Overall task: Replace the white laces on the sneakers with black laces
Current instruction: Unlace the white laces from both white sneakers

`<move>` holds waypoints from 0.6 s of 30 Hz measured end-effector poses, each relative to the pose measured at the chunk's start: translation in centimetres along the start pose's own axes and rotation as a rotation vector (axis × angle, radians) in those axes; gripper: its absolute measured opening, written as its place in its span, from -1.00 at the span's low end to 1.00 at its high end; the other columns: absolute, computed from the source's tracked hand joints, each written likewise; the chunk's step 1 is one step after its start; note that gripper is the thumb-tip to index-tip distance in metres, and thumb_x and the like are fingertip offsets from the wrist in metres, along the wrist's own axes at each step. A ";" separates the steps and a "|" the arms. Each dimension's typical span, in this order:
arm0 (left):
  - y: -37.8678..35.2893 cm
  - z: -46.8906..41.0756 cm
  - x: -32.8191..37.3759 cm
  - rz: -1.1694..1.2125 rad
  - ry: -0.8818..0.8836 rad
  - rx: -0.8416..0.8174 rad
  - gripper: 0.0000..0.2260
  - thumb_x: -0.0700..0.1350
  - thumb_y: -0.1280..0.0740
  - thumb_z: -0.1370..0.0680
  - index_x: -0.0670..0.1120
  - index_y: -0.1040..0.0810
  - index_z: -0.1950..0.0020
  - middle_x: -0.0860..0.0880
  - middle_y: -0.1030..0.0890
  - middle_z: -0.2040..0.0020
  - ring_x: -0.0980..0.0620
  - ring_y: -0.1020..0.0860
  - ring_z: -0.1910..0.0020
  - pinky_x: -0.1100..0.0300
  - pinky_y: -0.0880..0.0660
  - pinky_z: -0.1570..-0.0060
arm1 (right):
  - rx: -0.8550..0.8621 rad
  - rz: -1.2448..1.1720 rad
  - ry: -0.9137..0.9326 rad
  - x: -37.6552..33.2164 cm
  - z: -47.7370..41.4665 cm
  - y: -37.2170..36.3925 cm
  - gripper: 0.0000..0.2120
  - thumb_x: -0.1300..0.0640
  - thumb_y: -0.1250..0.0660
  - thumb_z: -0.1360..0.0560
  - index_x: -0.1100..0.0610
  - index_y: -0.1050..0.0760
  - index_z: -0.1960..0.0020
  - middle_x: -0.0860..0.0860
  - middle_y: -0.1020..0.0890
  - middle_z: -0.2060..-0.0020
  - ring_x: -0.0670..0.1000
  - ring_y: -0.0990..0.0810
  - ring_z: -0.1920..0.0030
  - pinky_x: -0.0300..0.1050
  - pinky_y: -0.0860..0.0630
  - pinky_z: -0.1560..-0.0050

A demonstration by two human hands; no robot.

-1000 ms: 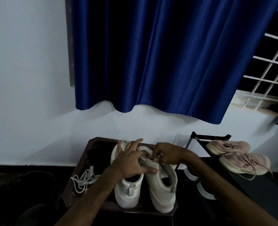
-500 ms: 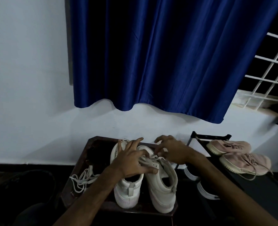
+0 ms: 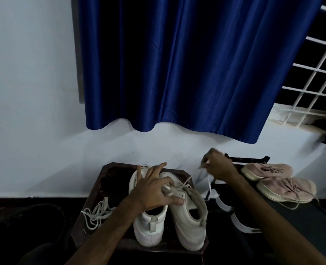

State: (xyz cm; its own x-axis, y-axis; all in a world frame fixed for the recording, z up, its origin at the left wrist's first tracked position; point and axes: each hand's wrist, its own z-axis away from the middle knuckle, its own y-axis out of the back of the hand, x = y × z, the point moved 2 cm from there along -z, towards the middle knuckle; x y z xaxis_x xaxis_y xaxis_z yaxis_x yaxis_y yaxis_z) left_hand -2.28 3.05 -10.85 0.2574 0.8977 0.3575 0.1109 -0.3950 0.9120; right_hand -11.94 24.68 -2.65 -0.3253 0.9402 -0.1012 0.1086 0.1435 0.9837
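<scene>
One white lace (image 3: 97,213) lies on the desk (image 3: 108,175). My right fingers (image 3: 207,157) pinch the second lace (image 3: 209,182), left fingers (image 3: 157,168) grip its sneaker (image 3: 190,222); black lacing awaits.

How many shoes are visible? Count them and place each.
6: two white sneakers on the table; two pink ones on the rack; two dark ones, partly hidden, below it. Others may be hidden.

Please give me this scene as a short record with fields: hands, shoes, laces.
Left hand: grips the right white high-top sneaker by its eyelet flap
Right hand: raised, pinches the white lace threaded in that sneaker
Left white high-top sneaker: beside it, under the left hand's fingers
Loose white lace: on the dark wooden table
</scene>
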 end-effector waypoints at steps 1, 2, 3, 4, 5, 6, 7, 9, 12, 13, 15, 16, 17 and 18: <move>0.0 0.0 0.0 0.003 -0.002 -0.002 -0.25 0.64 -0.09 -0.19 0.23 -0.50 -0.19 0.15 0.04 -0.57 0.09 0.04 -0.54 -0.34 0.27 -0.39 | -0.078 -0.050 0.089 -0.7 0.4 -0.6 -0.87 0.07 -0.38 -0.51 0.00 -0.59 -0.06 -0.03 -0.41 -0.20 -0.04 -0.44 -0.14 0.02 -0.48 -0.22; 0.0 -0.1 0.0 0.008 -0.002 0.001 -0.25 0.64 -0.10 -0.19 0.23 -0.50 -0.19 0.15 0.04 -0.57 0.09 0.04 -0.54 -0.34 0.27 -0.40 | -0.142 -0.106 0.194 -1.8 1.0 -1.1 -0.82 0.06 -0.39 -0.51 -0.01 -0.59 -0.10 -0.04 -0.40 -0.22 -0.05 -0.41 -0.18 -0.02 -0.44 -0.26; 0.0 -0.2 0.0 0.012 -0.002 0.005 -0.27 0.63 -0.10 -0.20 0.23 -0.50 -0.18 0.16 0.04 -0.57 0.09 0.04 -0.54 -0.33 0.27 -0.40 | -0.201 -0.150 0.292 -3.0 1.6 -1.2 -0.81 0.08 -0.38 -0.51 -0.01 -0.61 -0.12 -0.03 -0.42 -0.22 -0.07 -0.41 -0.19 -0.08 -0.40 -0.28; 0.1 -0.2 0.1 0.017 0.002 0.005 -0.28 0.63 -0.11 -0.20 0.24 -0.50 -0.18 0.16 0.05 -0.57 0.10 0.04 -0.54 -0.32 0.28 -0.40 | -0.264 -0.157 0.376 -4.1 2.0 -1.2 -0.81 0.12 -0.37 -0.52 0.00 -0.63 -0.12 -0.01 -0.45 -0.20 -0.08 -0.43 -0.17 -0.16 -0.38 -0.25; 0.2 -0.2 0.2 0.022 0.007 0.001 -0.29 0.62 -0.11 -0.20 0.25 -0.49 -0.18 0.16 0.05 -0.57 0.11 0.03 -0.54 -0.31 0.31 -0.40 | -0.324 -0.119 0.441 -4.9 2.1 -1.3 -0.80 0.15 -0.36 -0.52 0.00 -0.65 -0.11 0.01 -0.47 -0.18 -0.08 -0.46 -0.13 -0.23 -0.36 -0.18; 0.2 -0.2 0.2 0.024 0.013 -0.002 -0.29 0.63 -0.11 -0.20 0.26 -0.49 -0.18 0.17 0.06 -0.57 0.12 0.03 -0.54 -0.30 0.33 -0.40 | -0.366 -0.069 0.482 -5.3 1.9 -1.5 -0.79 0.17 -0.36 -0.51 0.01 -0.65 -0.11 0.02 -0.49 -0.16 -0.07 -0.47 -0.09 -0.28 -0.33 -0.10; 0.2 -0.1 0.2 0.022 0.017 -0.005 -0.28 0.63 -0.10 -0.19 0.26 -0.49 -0.19 0.17 0.06 -0.57 0.13 0.02 -0.54 -0.30 0.34 -0.39 | -0.391 -0.037 0.497 -5.7 1.9 -1.8 -0.79 0.18 -0.36 -0.51 0.03 -0.65 -0.11 0.01 -0.50 -0.13 -0.07 -0.47 -0.04 -0.29 -0.30 -0.04; 0.1 0.0 0.2 0.014 0.016 -0.003 -0.26 0.63 -0.10 -0.18 0.25 -0.49 -0.19 0.18 0.06 -0.57 0.13 0.01 -0.54 -0.30 0.34 -0.39 | -0.402 -0.048 0.494 -6.2 1.9 -2.6 -0.82 0.19 -0.37 -0.50 0.08 -0.66 -0.07 -0.03 -0.48 -0.03 -0.10 -0.44 0.02 -0.26 -0.31 -0.02; 0.3 0.0 0.2 0.008 0.015 0.003 -0.27 0.63 -0.11 -0.20 0.24 -0.50 -0.19 0.18 0.06 -0.57 0.13 0.01 -0.53 -0.30 0.31 -0.40 | -0.373 0.075 0.437 -5.8 1.4 -2.6 -0.88 0.11 -0.33 -0.52 0.07 -0.60 -0.02 -0.06 -0.44 -0.02 -0.04 -0.43 -0.05 0.03 -0.40 -0.15; 0.3 0.0 0.2 0.012 0.011 0.005 -0.28 0.62 -0.13 -0.20 0.24 -0.50 -0.19 0.18 0.05 -0.57 0.13 0.01 -0.53 -0.31 0.30 -0.40 | -0.323 0.175 0.400 -5.4 1.1 -2.2 -0.87 0.08 -0.28 -0.54 0.08 -0.57 -0.02 -0.04 -0.43 -0.06 -0.01 -0.43 -0.10 0.14 -0.38 -0.18; 0.3 -0.1 0.3 0.023 0.002 0.002 -0.27 0.62 -0.15 -0.21 0.27 -0.46 -0.25 0.17 0.04 -0.56 0.12 0.03 -0.54 -0.31 0.29 -0.40 | -0.161 0.236 0.264 -4.1 0.2 -1.0 -0.86 0.10 -0.25 -0.55 0.08 -0.56 -0.03 -0.01 -0.42 -0.11 0.02 -0.42 -0.15 0.17 -0.37 -0.19; 0.3 -0.1 0.3 0.027 -0.003 0.003 -0.24 0.62 -0.15 -0.21 0.28 -0.42 -0.29 0.17 0.04 -0.56 0.12 0.04 -0.54 -0.31 0.29 -0.41 | -0.097 0.213 0.187 -3.5 -0.2 -0.7 -0.86 0.14 -0.26 -0.54 0.05 -0.57 -0.03 -0.01 -0.41 -0.12 0.02 -0.44 -0.15 0.15 -0.39 -0.18; 0.3 -0.1 0.3 0.032 -0.009 0.006 -0.24 0.62 -0.15 -0.21 0.28 -0.41 -0.30 0.17 0.02 -0.56 0.12 0.04 -0.54 -0.31 0.28 -0.41 | -0.038 0.208 0.124 -2.8 -0.7 -0.4 -0.83 0.19 -0.27 -0.52 0.04 -0.59 -0.05 -0.01 -0.40 -0.13 0.02 -0.45 -0.16 0.15 -0.42 -0.17; 0.3 -0.1 0.3 0.036 -0.014 0.008 -0.28 0.60 -0.17 -0.22 0.27 -0.44 -0.27 0.17 0.00 -0.56 0.13 0.02 -0.54 -0.31 0.27 -0.41 | 0.005 0.209 0.097 -2.4 -1.1 -0.3 -0.78 0.25 -0.27 -0.51 0.03 -0.60 -0.07 0.00 -0.40 -0.15 0.02 -0.46 -0.15 0.15 -0.44 -0.18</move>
State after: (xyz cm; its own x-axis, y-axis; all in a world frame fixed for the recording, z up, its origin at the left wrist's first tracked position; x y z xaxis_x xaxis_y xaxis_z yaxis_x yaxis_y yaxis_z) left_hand -2.25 3.22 -10.47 0.2752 0.8802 0.3867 0.1090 -0.4282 0.8971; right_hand -12.19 22.08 -2.49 -0.3838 0.9156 0.1199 0.1878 -0.0497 0.9810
